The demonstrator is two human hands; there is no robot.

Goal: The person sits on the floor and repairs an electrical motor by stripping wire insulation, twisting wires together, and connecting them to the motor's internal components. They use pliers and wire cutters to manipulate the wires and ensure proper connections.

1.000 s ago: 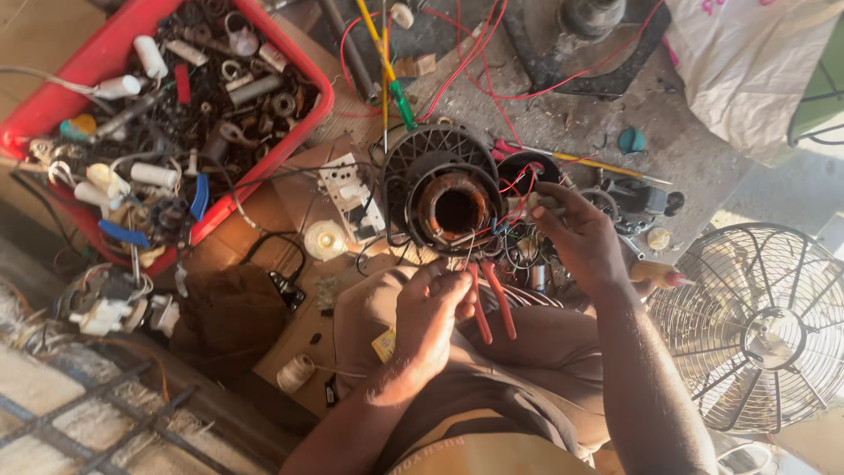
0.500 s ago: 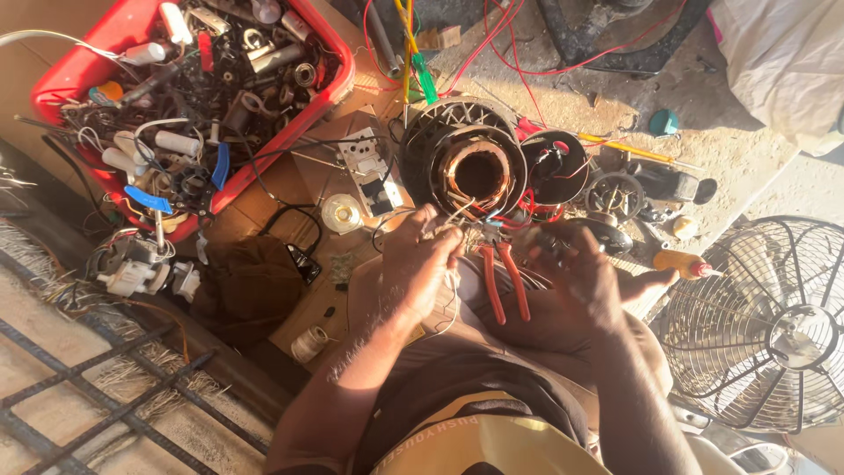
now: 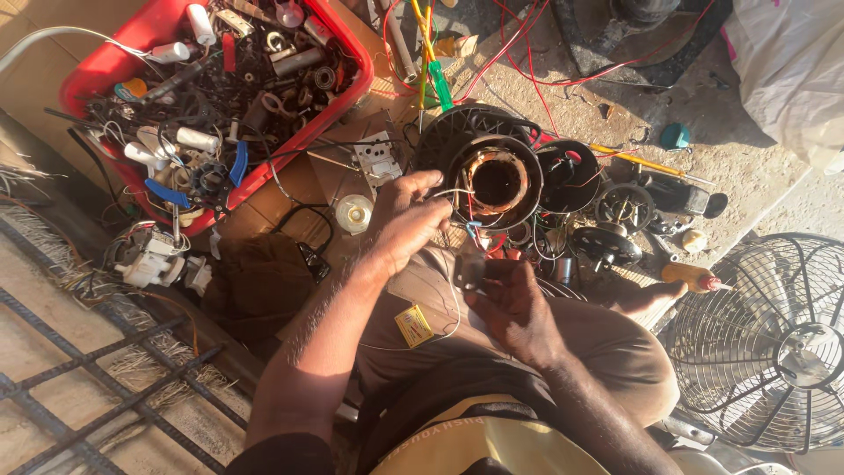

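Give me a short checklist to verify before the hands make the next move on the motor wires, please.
1. Left hand pinches the white wire: ok.
2. Right hand grips a small dark part: ok; which part, cannot tell.
3. Motor stator rests steady by the knee: ok.
4. Wires free of tangles: not ok, red leads cross the floor.
5. Green screwdriver within reach: ok.
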